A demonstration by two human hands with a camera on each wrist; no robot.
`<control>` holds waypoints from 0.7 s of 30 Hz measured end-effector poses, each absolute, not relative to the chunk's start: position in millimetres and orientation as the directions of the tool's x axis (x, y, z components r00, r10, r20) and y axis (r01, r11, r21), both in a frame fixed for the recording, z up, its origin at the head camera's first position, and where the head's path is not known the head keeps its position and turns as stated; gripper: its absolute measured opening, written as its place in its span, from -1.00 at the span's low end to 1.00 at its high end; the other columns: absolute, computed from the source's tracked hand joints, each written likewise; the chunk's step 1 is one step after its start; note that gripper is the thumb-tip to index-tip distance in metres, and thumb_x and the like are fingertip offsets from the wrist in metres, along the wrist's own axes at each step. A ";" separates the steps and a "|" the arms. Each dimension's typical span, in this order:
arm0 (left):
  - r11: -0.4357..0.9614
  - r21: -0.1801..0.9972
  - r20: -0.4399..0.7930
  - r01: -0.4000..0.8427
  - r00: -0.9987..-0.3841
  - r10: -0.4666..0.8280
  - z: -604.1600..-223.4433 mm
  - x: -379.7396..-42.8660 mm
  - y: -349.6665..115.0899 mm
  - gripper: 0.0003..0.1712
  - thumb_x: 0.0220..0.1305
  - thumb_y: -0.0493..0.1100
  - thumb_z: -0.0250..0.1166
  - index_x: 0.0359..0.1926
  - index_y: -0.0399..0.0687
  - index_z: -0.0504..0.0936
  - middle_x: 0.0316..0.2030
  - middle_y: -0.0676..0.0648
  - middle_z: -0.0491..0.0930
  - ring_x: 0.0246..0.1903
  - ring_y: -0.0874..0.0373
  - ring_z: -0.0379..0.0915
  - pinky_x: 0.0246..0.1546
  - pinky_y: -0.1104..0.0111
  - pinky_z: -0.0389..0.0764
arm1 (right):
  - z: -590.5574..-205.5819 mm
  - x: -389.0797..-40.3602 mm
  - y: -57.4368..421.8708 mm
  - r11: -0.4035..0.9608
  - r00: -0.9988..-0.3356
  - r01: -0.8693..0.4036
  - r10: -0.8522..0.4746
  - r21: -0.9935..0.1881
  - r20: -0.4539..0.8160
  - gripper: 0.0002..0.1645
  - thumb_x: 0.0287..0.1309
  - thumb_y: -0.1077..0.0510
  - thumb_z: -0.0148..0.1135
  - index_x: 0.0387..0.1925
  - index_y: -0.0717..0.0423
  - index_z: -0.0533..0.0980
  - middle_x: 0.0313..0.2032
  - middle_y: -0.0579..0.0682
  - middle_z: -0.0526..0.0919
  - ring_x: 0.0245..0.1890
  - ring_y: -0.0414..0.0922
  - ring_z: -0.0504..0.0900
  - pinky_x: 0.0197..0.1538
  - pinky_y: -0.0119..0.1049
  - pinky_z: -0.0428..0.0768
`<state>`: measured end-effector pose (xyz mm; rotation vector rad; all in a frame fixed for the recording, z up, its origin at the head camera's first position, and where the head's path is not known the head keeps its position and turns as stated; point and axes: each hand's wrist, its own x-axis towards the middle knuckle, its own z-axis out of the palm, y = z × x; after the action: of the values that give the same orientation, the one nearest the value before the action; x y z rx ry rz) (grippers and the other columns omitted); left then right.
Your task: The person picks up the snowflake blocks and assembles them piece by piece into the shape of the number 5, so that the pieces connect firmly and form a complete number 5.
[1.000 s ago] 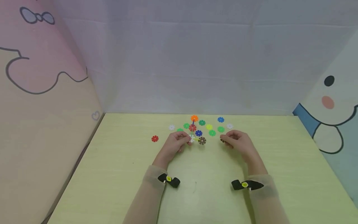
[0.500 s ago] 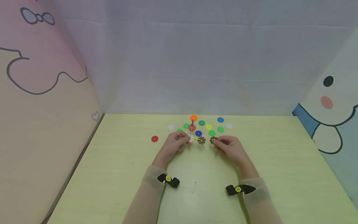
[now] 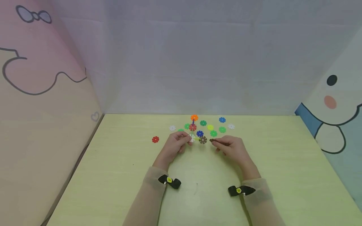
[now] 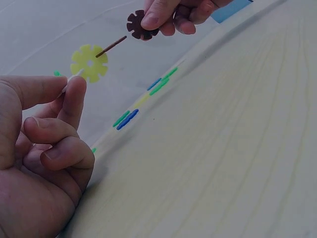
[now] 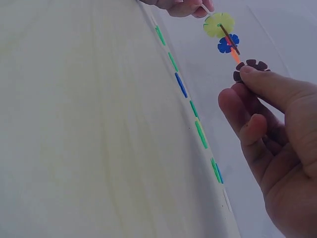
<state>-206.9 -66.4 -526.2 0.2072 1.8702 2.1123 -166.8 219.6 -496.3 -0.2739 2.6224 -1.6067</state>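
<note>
My left hand (image 3: 176, 145) pinches a white notched disc (image 3: 192, 138) between thumb and finger. That disc belongs to a linked chain: a yellow disc (image 4: 94, 52) joins it to a brown disc (image 3: 202, 140), seen edge-on in both wrist views. A red disc (image 3: 192, 127), a blue disc (image 5: 225, 45) and an orange disc (image 3: 194, 117) form the chain's other part. Just right of the brown disc, my right hand (image 3: 230, 146) pinches a separate dark brown disc (image 4: 134, 26) by its edge. A small gap separates the two brown discs in the left wrist view.
Loose notched discs lie on the pale table (image 3: 198, 201) beyond the hands: a dark blue disc (image 3: 200, 133), a yellow disc (image 3: 210, 127), several green ones, and white ones at both sides. A red disc (image 3: 155, 139) lies left. A pale curtain (image 3: 181, 62) hangs behind.
My right hand has moved left with its brown disc, bringing it close to the chain's brown disc, and has turned it nearly edge-on in the head view. The left hand stays nearly still.
</note>
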 end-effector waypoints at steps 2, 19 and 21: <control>-0.096 0.987 -0.093 -0.131 -0.941 0.325 -526.3 -207.4 -66.4 -0.90 0.53 -0.23 0.38 -0.22 -0.11 0.71 -0.37 -0.05 0.78 -0.72 0.24 0.17 -0.66 0.45 0.26 | -496.2 -167.4 219.7 0.458 -0.980 -0.146 -0.188 -0.877 0.065 -0.79 0.44 0.13 0.49 0.00 0.10 0.84 -0.29 0.10 0.82 -0.41 0.05 0.68 -0.42 -0.34 0.62; -0.065 0.991 -0.087 -0.114 -0.940 0.329 -526.8 -206.9 -63.6 -0.92 0.55 -0.23 0.36 -0.18 -0.12 0.71 -0.35 -0.06 0.79 -0.72 0.25 0.14 -0.67 0.46 0.22 | -494.2 -169.6 214.6 0.504 -0.968 -0.204 -0.229 -0.839 0.097 -0.80 0.43 0.16 0.48 0.01 0.07 0.84 -0.29 0.03 0.81 -0.42 -0.05 0.65 -0.41 -0.36 0.62; -0.067 0.991 -0.086 -0.115 -0.938 0.335 -526.3 -206.7 -63.4 -0.92 0.56 -0.24 0.36 -0.18 -0.12 0.71 -0.35 -0.06 0.79 -0.73 0.26 0.13 -0.67 0.45 0.21 | -494.8 -169.7 213.3 0.504 -0.966 -0.215 -0.238 -0.837 0.105 -0.81 0.43 0.17 0.48 0.01 0.07 0.84 -0.28 0.02 0.81 -0.41 -0.06 0.65 -0.40 -0.36 0.63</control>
<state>-206.7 -63.4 -526.3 0.2364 1.9061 2.0792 -169.7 213.3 -494.8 -0.4072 2.7034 -1.4984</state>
